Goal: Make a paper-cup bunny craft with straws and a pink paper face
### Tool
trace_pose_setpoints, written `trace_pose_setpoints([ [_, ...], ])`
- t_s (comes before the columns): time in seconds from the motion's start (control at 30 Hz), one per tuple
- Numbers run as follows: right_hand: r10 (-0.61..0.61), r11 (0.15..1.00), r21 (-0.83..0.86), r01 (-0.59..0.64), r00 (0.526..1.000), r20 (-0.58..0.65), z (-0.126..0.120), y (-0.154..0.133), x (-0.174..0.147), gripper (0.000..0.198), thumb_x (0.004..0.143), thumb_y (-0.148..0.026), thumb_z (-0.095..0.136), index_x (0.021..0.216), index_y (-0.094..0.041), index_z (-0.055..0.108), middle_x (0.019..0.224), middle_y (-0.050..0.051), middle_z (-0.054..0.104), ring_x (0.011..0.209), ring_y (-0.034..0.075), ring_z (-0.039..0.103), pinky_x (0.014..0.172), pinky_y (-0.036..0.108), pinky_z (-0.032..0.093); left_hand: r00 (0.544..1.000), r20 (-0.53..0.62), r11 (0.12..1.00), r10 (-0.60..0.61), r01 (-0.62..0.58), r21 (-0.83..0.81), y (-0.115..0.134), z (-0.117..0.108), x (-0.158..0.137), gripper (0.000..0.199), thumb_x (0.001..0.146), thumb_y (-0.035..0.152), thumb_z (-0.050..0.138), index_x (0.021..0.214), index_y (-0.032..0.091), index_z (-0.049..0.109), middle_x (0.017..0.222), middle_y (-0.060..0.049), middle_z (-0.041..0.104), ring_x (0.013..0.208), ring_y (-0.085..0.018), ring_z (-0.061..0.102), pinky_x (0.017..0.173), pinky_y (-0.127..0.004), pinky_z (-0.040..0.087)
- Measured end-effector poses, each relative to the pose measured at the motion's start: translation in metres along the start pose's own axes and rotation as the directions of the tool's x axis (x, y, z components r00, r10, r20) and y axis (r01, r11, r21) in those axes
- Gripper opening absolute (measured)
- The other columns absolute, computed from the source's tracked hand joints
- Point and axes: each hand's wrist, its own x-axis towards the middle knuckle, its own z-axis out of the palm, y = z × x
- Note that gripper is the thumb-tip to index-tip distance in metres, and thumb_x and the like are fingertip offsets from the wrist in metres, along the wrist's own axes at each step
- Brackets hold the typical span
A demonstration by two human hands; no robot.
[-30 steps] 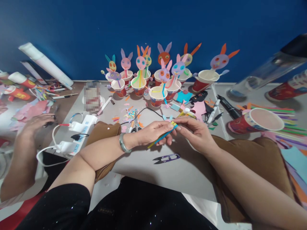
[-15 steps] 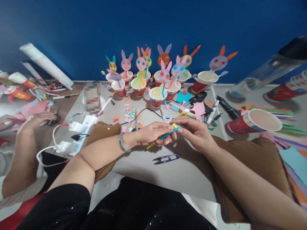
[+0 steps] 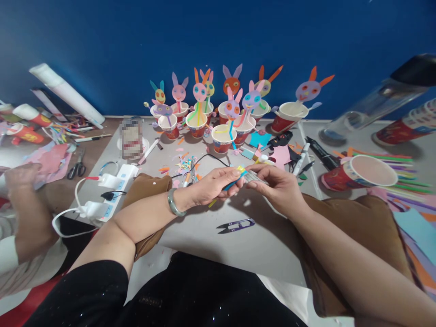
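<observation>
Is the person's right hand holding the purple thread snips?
No, the purple thread snips lie on the table, apart from the right hand.

Light's mod. w/ soft shadows, L/R edges stretched.

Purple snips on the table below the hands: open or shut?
Open: the purple snips lie with their two blade tips visibly apart.

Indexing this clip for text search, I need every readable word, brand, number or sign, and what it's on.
None reads clearly.
Black top: small chest lettering, too blurred to read.
Red cup at far left: yellow markings, unreadable.
Front rabbit cup: print too small.
Pixelated item: any label obscured.
</observation>
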Motion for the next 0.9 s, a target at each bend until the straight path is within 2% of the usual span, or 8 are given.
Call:
trace_pose_setpoints([
  [0.13,-0.008,0.992,-0.126,0.003,0.999,-0.037,-0.0009,0.0035,0.0012,0.053,0.075,-0.06,0.077,0.055,-0.021,0.048,0.093,0.01,0.074,0.084,0.023,0.066,0.076,0.039,0.049,0.999,-0.015,0.999,0.033,-0.032,0.039,0.0001,0.0019,-0.001,0.043,0.088,0.059,0.058,0.08,0.016,0.055,0.055,0.007,0.046,0.039,-0.002,0.027,0.039,-0.016,0.02],
  [0.3,0.077,0.991,-0.11,-0.074,0.997,0.029,-0.0009,0.0061,0.0023,0.061,0.076,-0.067,0.073,0.052,-0.021,0.04,0.078,0.008,0.07,0.066,0.018,0.059,0.062,0.033,0.045,0.996,0.022,0.994,0.085,-0.086,0.07,0.0003,0.0029,-0.0031,0.044,0.09,0.059,0.057,0.079,0.016,0.055,0.054,0.007,0.045,0.039,-0.002,0.028,0.039,-0.016,0.021],
  [0.37,0.078,0.99,-0.123,-0.074,0.996,0.032,-0.0013,0.0063,0.0024,0.062,0.076,-0.068,0.072,0.053,-0.021,0.038,0.077,0.007,0.069,0.066,0.017,0.058,0.061,0.032,0.045,0.995,0.041,0.994,0.087,-0.09,0.07,0.0001,0.0022,-0.0033,0.044,0.09,0.058,0.056,0.079,0.016,0.056,0.054,0.006,0.046,0.039,-0.002,0.028,0.039,-0.016,0.021],
  [0.5,-0.011,0.992,-0.124,0.01,1.0,-0.014,-0.002,0.0053,0.0023,0.059,0.076,-0.064,0.075,0.056,-0.021,0.04,0.089,0.009,0.072,0.079,0.02,0.063,0.074,0.036,0.049,0.994,0.082,0.996,0.065,-0.07,0.052,0.0011,0.0014,-0.0036,0.044,0.092,0.057,0.055,0.08,0.015,0.057,0.054,0.006,0.046,0.039,-0.002,0.028,0.039,-0.016,0.02],
  [0.63,-0.038,0.999,0.013,0.038,0.999,-0.008,-0.001,0.0025,0.0012,0.043,0.079,-0.053,0.078,0.07,-0.023,0.048,0.098,0.008,0.073,0.09,0.022,0.067,0.084,0.038,0.052,0.99,0.13,0.997,0.047,-0.054,0.052,0.0038,0.0026,-0.0046,0.044,0.092,0.056,0.056,0.083,0.014,0.061,0.054,0.006,0.047,0.038,-0.002,0.031,0.038,-0.017,0.021],
  [0.8,-0.042,0.985,0.168,0.029,0.997,0.07,-0.001,0.0019,-0.0003,0.032,0.081,-0.045,0.078,0.097,-0.026,0.058,0.104,0.007,0.071,0.099,0.023,0.068,0.09,0.04,0.054,0.986,0.166,0.998,-0.013,0.002,0.066,0.0041,0.0021,-0.005,0.046,0.089,0.057,0.06,0.083,0.012,0.065,0.054,0.004,0.053,0.038,-0.002,0.034,0.039,-0.018,0.025],
  [0.9,-0.079,0.985,0.16,0.062,0.991,0.103,-0.0034,0.0039,0.0001,0.026,0.083,-0.043,0.077,0.101,-0.027,0.065,0.105,0.006,0.071,0.104,0.023,0.067,0.095,0.041,0.053,0.983,0.167,0.993,-0.08,0.063,0.104,0.0028,0.0004,-0.0053,0.048,0.089,0.059,0.06,0.083,0.012,0.067,0.057,0.002,0.056,0.039,-0.002,0.036,0.04,-0.019,0.025],
])
